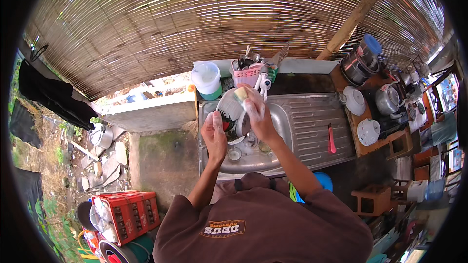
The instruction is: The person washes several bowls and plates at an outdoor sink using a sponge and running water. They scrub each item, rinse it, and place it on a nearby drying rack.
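My left hand, with suds on its thumb, is at the left side of a steel sink basin, its fingers by the edge of a plate with a dark green and red pattern. My right hand, covered in foam, grips a pale yellow sponge above the basin. Beneath the hands are a white ribbed dish and a bowl. Glasses lie lower in the basin, one clear glass at the left. Which dish my left hand holds is hard to tell.
A white faucet stands behind the basin, beside a pink utensil basket and a plastic tub. A pink-handled knife lies on the ribbed drainboard. Bowls and a kettle stand at the right.
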{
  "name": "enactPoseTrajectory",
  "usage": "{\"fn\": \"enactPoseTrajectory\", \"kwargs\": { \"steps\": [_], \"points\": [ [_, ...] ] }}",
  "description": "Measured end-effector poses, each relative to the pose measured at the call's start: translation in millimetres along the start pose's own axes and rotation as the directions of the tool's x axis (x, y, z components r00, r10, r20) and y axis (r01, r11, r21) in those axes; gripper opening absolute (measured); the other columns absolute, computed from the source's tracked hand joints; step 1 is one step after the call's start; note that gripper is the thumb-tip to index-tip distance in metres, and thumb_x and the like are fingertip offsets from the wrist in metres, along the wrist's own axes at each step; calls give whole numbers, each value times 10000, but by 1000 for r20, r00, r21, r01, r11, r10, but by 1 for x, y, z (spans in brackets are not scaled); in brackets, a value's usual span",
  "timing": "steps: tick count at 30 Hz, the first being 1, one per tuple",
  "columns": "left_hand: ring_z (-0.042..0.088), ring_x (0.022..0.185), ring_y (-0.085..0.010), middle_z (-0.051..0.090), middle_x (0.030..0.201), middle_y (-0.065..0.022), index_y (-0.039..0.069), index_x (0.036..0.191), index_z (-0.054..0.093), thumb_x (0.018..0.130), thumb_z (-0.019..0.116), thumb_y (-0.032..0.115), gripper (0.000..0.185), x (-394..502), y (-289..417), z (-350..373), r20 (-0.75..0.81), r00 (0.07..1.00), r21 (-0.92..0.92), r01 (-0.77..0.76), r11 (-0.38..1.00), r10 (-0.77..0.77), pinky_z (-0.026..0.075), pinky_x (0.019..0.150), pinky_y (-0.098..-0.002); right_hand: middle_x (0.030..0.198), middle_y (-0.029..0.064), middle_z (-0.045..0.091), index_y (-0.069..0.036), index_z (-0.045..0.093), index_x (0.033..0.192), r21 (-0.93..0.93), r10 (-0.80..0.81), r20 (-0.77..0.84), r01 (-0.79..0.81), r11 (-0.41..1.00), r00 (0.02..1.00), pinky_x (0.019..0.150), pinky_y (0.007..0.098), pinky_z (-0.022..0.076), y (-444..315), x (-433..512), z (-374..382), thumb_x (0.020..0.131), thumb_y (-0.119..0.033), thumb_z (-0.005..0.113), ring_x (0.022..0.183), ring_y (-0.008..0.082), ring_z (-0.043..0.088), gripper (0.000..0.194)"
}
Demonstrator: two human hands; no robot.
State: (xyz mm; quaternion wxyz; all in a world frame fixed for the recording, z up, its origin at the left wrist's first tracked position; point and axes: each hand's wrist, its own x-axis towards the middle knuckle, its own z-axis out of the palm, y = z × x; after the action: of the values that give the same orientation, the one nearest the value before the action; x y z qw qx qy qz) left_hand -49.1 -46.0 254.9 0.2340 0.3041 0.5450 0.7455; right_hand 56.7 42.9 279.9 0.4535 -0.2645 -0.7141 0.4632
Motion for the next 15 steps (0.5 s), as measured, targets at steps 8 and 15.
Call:
{"fn": "enactPoseTrajectory", "kwargs": {
  "steps": [8, 15],
  "points": [
    [380, 661, -18, 434, 727, 84, 71, 791, 521, 1028, 470, 303, 336, 3, 0, -1, -22, 1000, 40, -16, 999, 17, 324, 569, -196, 1333, 177, 532, -21, 569, 1291, -336, -380, 152, 410, 848, 912, 1088, 424, 339, 6, 6, -2, 948, -143, 463, 1303, 350, 442, 380],
    [377, 627, -32, 417, 676, 81, 81, 748, 508, 1022, 477, 322, 367, 11, 0, -2, -58, 997, 3, -50, 999, 50, 319, 559, -209, 1324, 181, 534, -61, 572, 1296, -248, -342, 46, 343, 906, 938, 1115, 472, 299, 2, 11, -3, 938, -148, 449, 1310, 377, 426, 389]
  ]
}}
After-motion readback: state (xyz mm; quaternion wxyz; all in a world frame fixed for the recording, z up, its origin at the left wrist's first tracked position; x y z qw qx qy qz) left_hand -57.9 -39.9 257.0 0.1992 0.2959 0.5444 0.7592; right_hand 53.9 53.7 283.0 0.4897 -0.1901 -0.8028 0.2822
